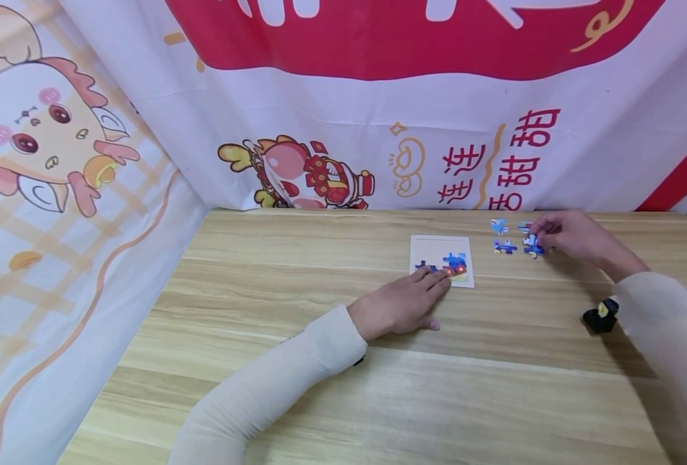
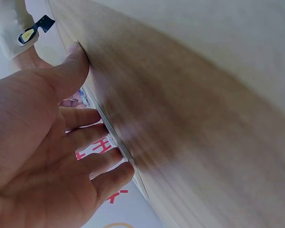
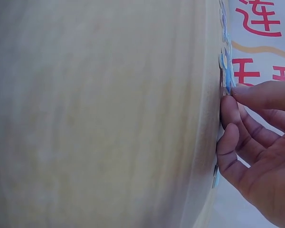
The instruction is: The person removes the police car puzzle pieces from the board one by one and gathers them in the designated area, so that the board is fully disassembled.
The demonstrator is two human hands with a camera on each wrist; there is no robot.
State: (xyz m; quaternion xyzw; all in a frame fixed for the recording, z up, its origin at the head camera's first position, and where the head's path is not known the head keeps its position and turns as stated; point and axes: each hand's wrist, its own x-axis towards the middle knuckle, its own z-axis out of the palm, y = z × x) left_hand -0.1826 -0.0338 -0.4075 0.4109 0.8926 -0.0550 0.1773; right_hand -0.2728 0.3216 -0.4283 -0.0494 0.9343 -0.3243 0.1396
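A square puzzle tray [image 1: 430, 243] lies on the table with a few colourful pieces fitted along its lower and right parts. My left hand [image 1: 404, 302] rests with its fingertips on the near edge of this tray, fingers fairly straight. In the left wrist view, the fingers [image 2: 107, 183] lie against the thin tray edge. To the right, my right hand [image 1: 576, 237] pinches a blue puzzle piece [image 1: 532, 247] at table level. In the right wrist view, the thumb touches the blue piece [image 3: 229, 78] while the other fingers curl beneath; part of the grip is hidden.
More loose puzzle pieces lie close by, including a light blue one [image 1: 499, 225] and a dark blue one [image 1: 504, 247]. A printed cloth [image 1: 331, 103] hangs behind the wooden table [image 1: 296, 258]. A black strap device [image 1: 601, 318] is at the right wrist.
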